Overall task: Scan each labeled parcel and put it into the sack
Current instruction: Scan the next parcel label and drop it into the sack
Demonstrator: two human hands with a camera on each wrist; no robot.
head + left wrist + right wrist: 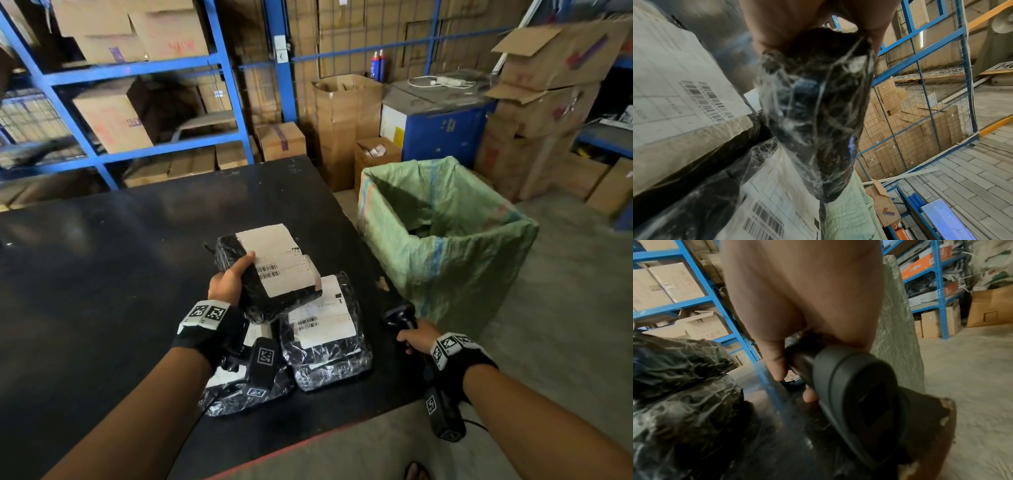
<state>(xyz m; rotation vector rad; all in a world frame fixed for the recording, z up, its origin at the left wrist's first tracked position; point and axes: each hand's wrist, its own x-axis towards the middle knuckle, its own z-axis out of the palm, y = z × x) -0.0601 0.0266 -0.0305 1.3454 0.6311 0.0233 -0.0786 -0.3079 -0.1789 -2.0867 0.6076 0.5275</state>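
My left hand (230, 278) grips a black plastic-wrapped parcel (274, 274) with a white barcode label, lifted above the pile; its wrapped end (813, 123) fills the left wrist view under my palm. Two more labeled black parcels lie on the black table (102, 274): one (325, 335) to the right, one (236, 387) partly hidden beneath my left wrist. My right hand (412, 337) holds a black barcode scanner (399, 315) by its handle near the table's right edge; the scanner head (863, 399) points forward. The green woven sack (445, 240) stands open on the floor right of the table.
Blue shelving (144, 68) with cardboard boxes runs behind the table. More cartons (548, 102) and a blue cabinet (442, 126) stand behind the sack. Concrete floor (565, 308) lies to the right. The table's red-trimmed front edge (308, 442) is close to me.
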